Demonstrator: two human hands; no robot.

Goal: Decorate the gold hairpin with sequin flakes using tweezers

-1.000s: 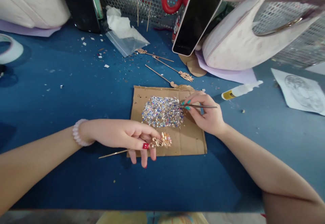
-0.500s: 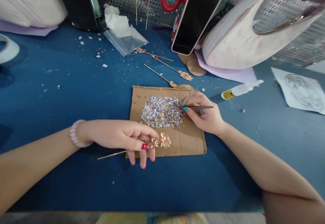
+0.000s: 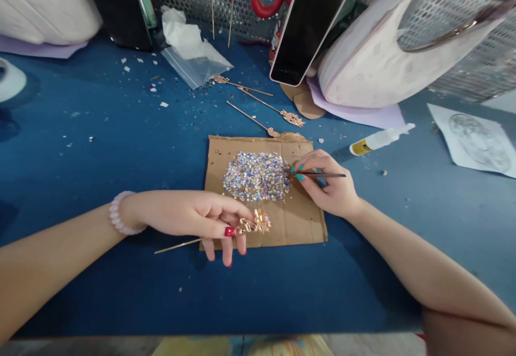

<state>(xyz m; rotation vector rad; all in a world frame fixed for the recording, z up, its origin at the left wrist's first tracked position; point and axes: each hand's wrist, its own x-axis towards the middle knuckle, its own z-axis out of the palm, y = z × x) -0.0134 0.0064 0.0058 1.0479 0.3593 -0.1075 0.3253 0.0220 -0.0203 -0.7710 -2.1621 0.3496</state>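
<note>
My left hand (image 3: 201,216) pinches a gold hairpin (image 3: 250,224) between thumb and fingers. Its ornate head, set with small shiny stones, points right, and its thin stem runs out to the lower left under my wrist. In my right hand (image 3: 326,184) is a thin dark pointed tool (image 3: 324,175), perhaps tweezers; its tip is at the right edge of a spread of tiny glittering rhinestones (image 3: 256,176). The stones lie on a piece of brown cardboard (image 3: 298,227), above which my left hand hovers. Whether the tool's tip holds a stone is too small to tell.
Behind the cardboard lie several gold hairpins (image 3: 291,118). A glue bottle (image 3: 379,140) lies to the right, near a printed paper (image 3: 475,138). A phone (image 3: 308,30), a pale handbag (image 3: 363,71) and a plastic bag (image 3: 197,68) line the back. A tape roll (image 3: 12,80) sits far left.
My right hand and its tool have shifted slightly right and down. The left hand keeps its hold on the hairpin. The whole view has moved a little.
</note>
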